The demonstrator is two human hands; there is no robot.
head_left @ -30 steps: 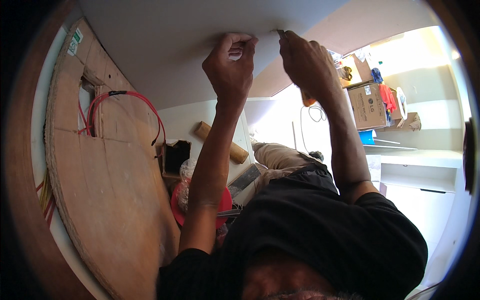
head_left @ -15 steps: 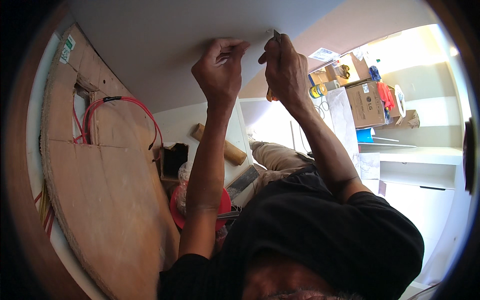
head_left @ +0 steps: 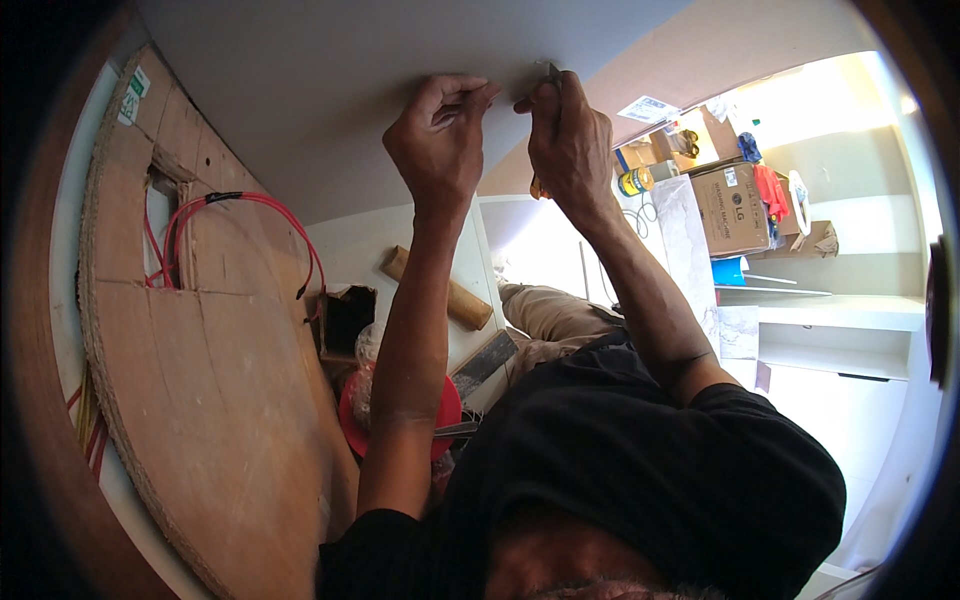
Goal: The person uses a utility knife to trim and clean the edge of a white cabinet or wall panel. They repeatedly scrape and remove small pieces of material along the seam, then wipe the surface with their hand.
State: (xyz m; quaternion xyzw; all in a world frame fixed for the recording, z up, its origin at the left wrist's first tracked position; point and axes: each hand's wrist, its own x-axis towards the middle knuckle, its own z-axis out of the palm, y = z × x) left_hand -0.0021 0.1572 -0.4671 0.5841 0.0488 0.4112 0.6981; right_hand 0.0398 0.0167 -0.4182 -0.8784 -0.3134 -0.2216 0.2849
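Both my arms reach up to a smooth grey panel. My right hand is closed around a flat-bladed hand tool; its metal tip shows above the fingers, and a bit of orange handle peeks out below the palm. A small pale mark sits on the panel just beside that tip. To the left, my left hand is held close to the panel, thumb and fingers pinched together. Anything between those fingertips is too small or hidden to make out.
At left stands a large wooden board with a cut-out and red cables. Below my left arm lie a cardboard tube and a red round container. Cardboard boxes and a yellow can are at right.
My right hand has shifted slightly left and the blade now shows less above the fingers. My left hand stays almost in place.
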